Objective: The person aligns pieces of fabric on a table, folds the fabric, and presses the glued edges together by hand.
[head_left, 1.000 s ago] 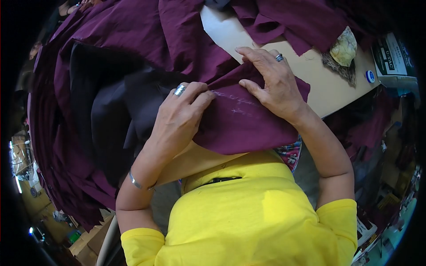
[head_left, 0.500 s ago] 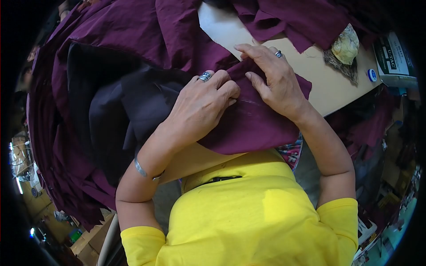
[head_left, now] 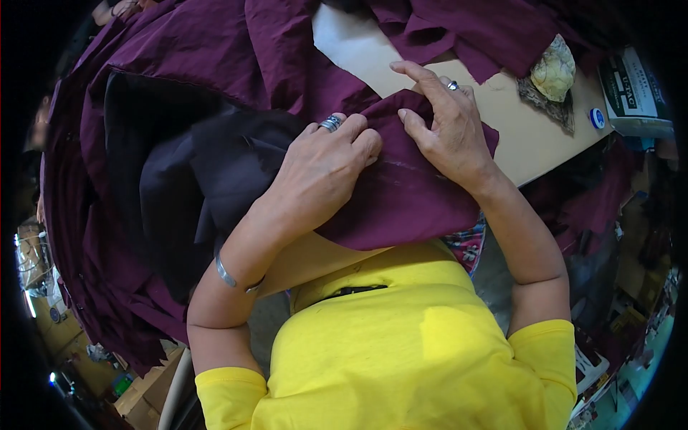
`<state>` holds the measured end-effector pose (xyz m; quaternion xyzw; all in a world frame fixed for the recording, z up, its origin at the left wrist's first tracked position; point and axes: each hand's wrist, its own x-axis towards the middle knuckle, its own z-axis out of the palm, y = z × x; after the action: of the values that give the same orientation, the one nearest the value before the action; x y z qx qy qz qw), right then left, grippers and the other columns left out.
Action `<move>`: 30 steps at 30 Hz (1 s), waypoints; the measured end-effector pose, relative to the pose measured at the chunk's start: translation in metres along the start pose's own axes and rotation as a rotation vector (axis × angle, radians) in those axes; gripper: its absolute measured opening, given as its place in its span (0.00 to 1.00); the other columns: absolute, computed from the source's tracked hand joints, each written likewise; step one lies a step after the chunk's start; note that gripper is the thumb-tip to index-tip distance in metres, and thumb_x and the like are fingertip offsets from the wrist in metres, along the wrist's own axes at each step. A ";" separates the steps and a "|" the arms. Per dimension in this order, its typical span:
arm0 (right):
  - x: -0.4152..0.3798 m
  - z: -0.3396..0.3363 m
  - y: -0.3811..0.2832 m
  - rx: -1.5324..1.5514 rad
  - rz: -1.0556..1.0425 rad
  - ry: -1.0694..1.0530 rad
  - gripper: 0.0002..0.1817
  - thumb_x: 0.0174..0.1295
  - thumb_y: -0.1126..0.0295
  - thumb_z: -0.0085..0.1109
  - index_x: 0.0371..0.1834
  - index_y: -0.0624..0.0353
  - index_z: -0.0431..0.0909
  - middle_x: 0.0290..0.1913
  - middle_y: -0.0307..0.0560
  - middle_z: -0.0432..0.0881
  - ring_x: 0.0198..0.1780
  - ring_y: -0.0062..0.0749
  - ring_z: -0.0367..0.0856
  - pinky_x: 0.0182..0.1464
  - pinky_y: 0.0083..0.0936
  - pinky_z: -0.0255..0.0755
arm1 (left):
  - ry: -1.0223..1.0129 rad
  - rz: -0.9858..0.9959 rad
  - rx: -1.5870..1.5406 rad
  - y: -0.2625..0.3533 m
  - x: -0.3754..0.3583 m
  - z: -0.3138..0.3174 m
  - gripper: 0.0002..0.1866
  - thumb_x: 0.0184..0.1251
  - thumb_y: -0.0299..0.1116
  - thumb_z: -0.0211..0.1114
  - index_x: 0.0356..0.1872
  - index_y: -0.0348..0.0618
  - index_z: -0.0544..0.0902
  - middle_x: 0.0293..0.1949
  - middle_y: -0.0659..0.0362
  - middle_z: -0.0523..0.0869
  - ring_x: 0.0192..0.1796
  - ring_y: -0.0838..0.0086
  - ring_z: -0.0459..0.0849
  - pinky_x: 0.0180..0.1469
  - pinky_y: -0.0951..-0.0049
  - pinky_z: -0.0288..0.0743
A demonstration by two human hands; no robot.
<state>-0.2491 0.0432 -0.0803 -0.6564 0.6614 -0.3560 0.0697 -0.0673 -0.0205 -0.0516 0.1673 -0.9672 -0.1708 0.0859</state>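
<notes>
A maroon piece of cloth (head_left: pixel 408 204) lies over the table's front edge beneath both hands, with faint pale marks on its surface. My left hand (head_left: pixel 322 168), wearing rings, is closed with its fingertips pinched on the cloth's left part. On the far right side of the cloth is my right hand (head_left: pixel 451 132). Its index finger and thumb are spread apart, and its other fingers are partly hidden. Dark fabric (head_left: pixel 222 161), nearly black, is bunched left of my left hand.
Larger maroon fabric (head_left: pixel 201 54) heaps over the table's left and back. The pale tabletop (head_left: pixel 516 150) shows at right, with a crumpled yellowish bundle (head_left: pixel 554 72), a small blue-and-white round lid (head_left: pixel 598 119) and a labelled box (head_left: pixel 634 89). Part of another person's hand (head_left: pixel 122 8) appears at top left.
My right index finger has lifted and spread farther from the thumb, away from the cloth. My left hand keeps its pinch, and the whole view has shifted slightly.
</notes>
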 end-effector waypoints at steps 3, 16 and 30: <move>0.000 0.000 -0.001 -0.003 -0.020 0.012 0.26 0.50 0.73 0.58 0.57 0.50 0.68 0.39 0.45 0.80 0.41 0.36 0.77 0.48 0.36 0.63 | -0.029 -0.014 0.098 0.003 -0.001 0.000 0.06 0.56 0.23 0.58 0.34 0.41 0.72 0.32 0.56 0.72 0.35 0.62 0.73 0.37 0.66 0.67; -0.001 0.000 -0.001 -0.042 -0.023 -0.001 0.26 0.51 0.74 0.58 0.56 0.49 0.69 0.48 0.42 0.81 0.41 0.32 0.77 0.48 0.33 0.61 | 0.241 -0.024 0.185 0.000 -0.056 -0.005 0.21 0.43 0.15 0.59 0.44 0.35 0.81 0.45 0.53 0.78 0.48 0.60 0.78 0.50 0.64 0.74; -0.002 0.001 0.001 -0.004 -0.046 0.009 0.27 0.52 0.75 0.58 0.58 0.48 0.69 0.47 0.42 0.81 0.41 0.32 0.77 0.48 0.33 0.62 | 0.040 -0.074 0.314 0.013 -0.056 -0.007 0.30 0.48 0.22 0.57 0.58 0.53 0.75 0.49 0.51 0.72 0.52 0.58 0.74 0.54 0.61 0.70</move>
<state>-0.2488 0.0445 -0.0821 -0.6698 0.6474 -0.3591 0.0571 -0.0180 0.0087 -0.0470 0.2177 -0.9733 -0.0172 0.0714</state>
